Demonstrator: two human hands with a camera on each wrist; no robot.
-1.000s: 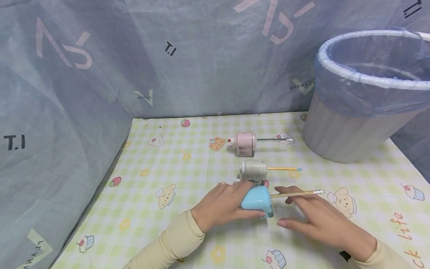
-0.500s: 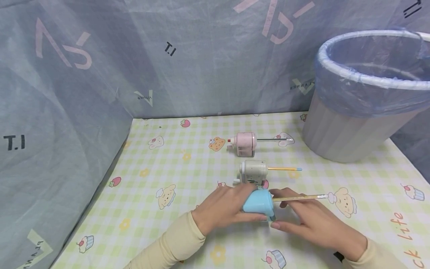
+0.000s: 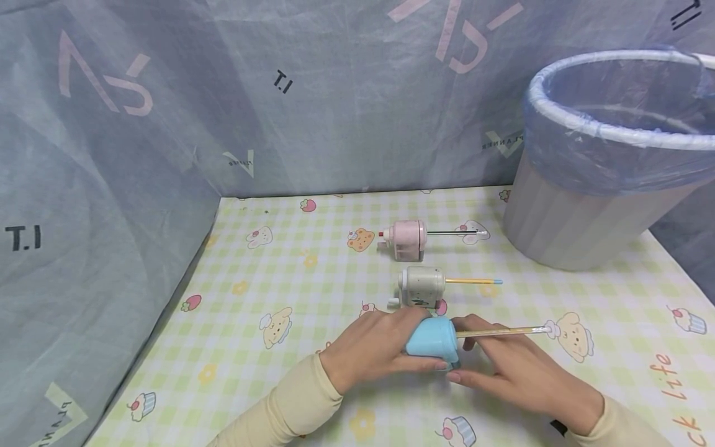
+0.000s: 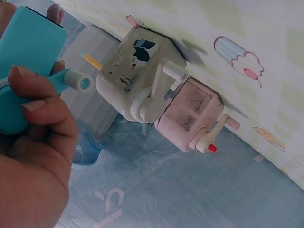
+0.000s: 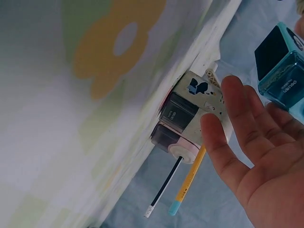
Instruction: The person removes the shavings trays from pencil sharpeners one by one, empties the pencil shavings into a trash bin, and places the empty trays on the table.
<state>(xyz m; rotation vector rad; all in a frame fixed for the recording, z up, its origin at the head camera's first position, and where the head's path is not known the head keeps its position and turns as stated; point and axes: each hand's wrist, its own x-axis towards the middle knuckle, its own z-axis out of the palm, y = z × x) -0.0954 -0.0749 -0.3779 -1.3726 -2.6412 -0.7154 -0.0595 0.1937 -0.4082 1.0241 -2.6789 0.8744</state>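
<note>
My left hand [image 3: 371,347] grips a light blue crank pencil sharpener [image 3: 431,338] near the front of the table. A yellowish pencil [image 3: 503,331] sticks out of it to the right. In the left wrist view my fingers curl round the blue sharpener [image 4: 26,57], beside its crank knob [image 4: 78,80]. My right hand [image 3: 503,366] lies against the sharpener's right end, under the pencil. In the right wrist view its fingers [image 5: 237,128] are straight, next to the blue sharpener [image 5: 282,66].
Behind stand a beige sharpener [image 3: 421,285] with a yellow pencil [image 3: 475,281] and a pink sharpener [image 3: 408,238] with a dark pencil [image 3: 455,232]. A grey waste bin [image 3: 581,223] with a blue liner stands at the back right. Blue cloth walls close the left and back.
My right hand has slid left up to the blue sharpener. The sharpener and its pencil have shifted slightly right and tilted. My left hand keeps its hold.
</note>
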